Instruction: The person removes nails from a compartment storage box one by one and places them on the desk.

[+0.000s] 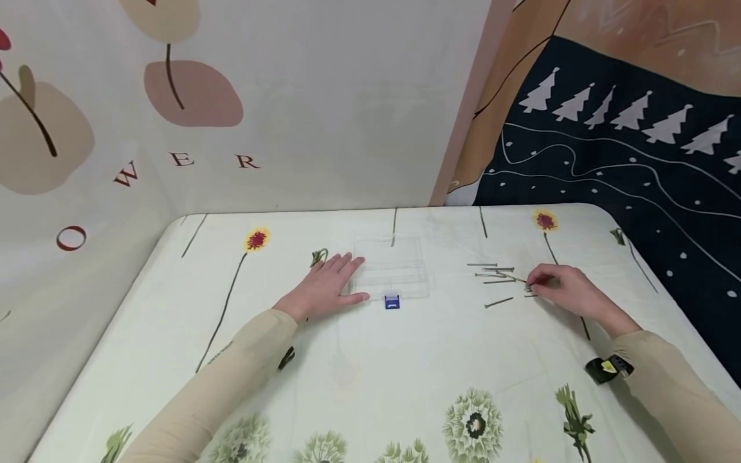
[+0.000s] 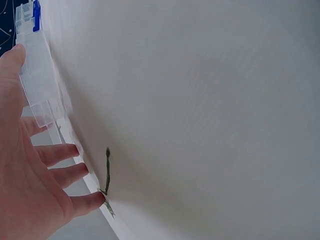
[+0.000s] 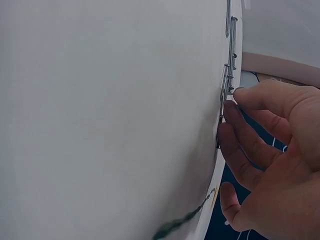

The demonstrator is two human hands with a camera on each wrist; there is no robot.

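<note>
My left hand (image 1: 327, 286) lies with spread, straight fingers at the left side of a clear plastic box (image 1: 393, 273). In the left wrist view, the thumb is against the box (image 2: 39, 70) and the other fingers reach along the tablecloth. A blue latch (image 1: 392, 301) sits on the box's near edge. To the right, my right hand (image 1: 567, 292) pinches the end of a thin metal nail (image 1: 512, 277) between its fingertips. Several more nails (image 1: 499, 301) lie loosely beside it, and some reappear in the right wrist view (image 3: 232, 40). The fingers partly hide the pinched end.
A white tablecloth (image 1: 347, 386) with printed flowers covers the table. Behind stands a pale cloth wall (image 1: 324, 128) with printed letters, and a dark cloth with white trees (image 1: 608, 154) hangs at the right. Each wrist carries a small black device (image 1: 604, 370).
</note>
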